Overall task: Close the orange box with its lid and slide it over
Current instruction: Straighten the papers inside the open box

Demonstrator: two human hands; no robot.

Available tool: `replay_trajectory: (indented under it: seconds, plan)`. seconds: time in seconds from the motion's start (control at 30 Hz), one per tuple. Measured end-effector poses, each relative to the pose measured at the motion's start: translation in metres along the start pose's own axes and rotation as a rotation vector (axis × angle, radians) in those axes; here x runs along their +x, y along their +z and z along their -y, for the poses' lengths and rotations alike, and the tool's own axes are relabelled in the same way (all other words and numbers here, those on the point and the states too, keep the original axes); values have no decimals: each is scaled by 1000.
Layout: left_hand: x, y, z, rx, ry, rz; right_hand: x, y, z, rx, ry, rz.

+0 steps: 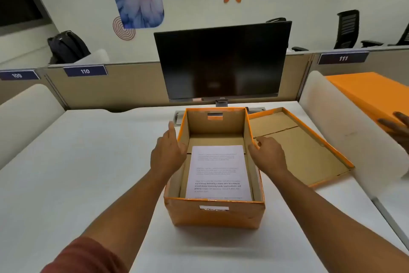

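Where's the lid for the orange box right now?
In the head view the lid lies inside-up on the desk, right of the open orange box, just beyond the right hand.

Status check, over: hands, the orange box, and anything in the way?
Both hands empty: left hand and right hand at the open orange box walls. Paper inside. Lid upside down at right. Nothing blocking.

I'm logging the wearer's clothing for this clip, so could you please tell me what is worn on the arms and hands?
The left hand and right hand are bare: no gloves, rings or watch show. Both forearms are uncovered. A dark red sleeve covers the left upper arm at the frame's bottom edge; no sleeve shows on the right arm.
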State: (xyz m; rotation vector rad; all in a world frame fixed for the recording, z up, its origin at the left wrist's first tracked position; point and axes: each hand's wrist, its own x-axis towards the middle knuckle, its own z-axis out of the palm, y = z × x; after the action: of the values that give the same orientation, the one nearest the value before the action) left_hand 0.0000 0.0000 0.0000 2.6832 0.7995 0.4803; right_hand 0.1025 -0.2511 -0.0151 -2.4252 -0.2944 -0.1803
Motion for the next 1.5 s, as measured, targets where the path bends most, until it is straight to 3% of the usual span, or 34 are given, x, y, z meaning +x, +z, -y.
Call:
replay_trajectory:
  seconds: [0.2,0.6,0.87,0.97,1.17,1.5]
  plan:
    - [-10,-4,15,-52,-125,129,-9,6,-4,65,154,97]
    - [-51,-28,73,-146,-116,28,-62,24,37,54,80,44]
    - [-70,-44,98,-255,-125,78,-95,35,62,67,145,45]
    - [-74,-46,96,-217,-92,128,-100,28,63,111,148,40]
    - [-82,-43,74,-220,-5,17,-116,3,48,123,170,-24]
    - [-85,-24,-43,-423,384,27,-98,-25,-20,-57,194,-7]
